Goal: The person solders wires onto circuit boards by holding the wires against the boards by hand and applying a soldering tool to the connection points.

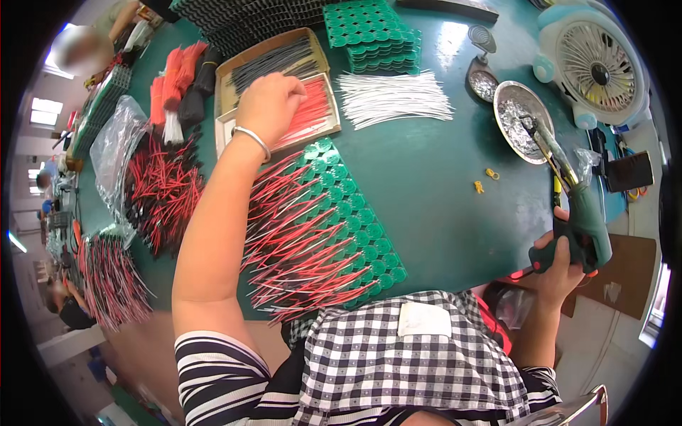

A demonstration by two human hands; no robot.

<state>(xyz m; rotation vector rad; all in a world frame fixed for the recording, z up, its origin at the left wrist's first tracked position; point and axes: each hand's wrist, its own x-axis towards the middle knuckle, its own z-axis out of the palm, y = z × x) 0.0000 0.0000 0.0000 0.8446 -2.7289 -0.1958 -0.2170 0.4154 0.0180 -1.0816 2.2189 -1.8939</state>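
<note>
Two hands work well apart over a green tabletop (440,184). The left hand (268,106), a thin bracelet (252,140) on its wrist, reaches into a shallow cardboard tray (328,106) of short red wires (309,110), fingers curled down onto the bundle, apparently pinching a wire, though the fingertips are hidden. The wires lie side by side along the tray, likely so that one can be picked off at a time. The right hand (561,266) is clenched around the green handle of a soldering iron (579,213), its tip resting toward a round metal dish (522,117) of silvery solder scraps, probably parked there to keep the hot end off the surface.

Just before the person lies a sheet of green round circuit boards (355,213) in rows, each with thin red wires fanning out to the left. A second tray (273,60) of dark wires sits behind the first; loose white wires (394,99) and a stack of green boards (373,35) lie beyond. A small fan (597,64) stands at the far right
</note>
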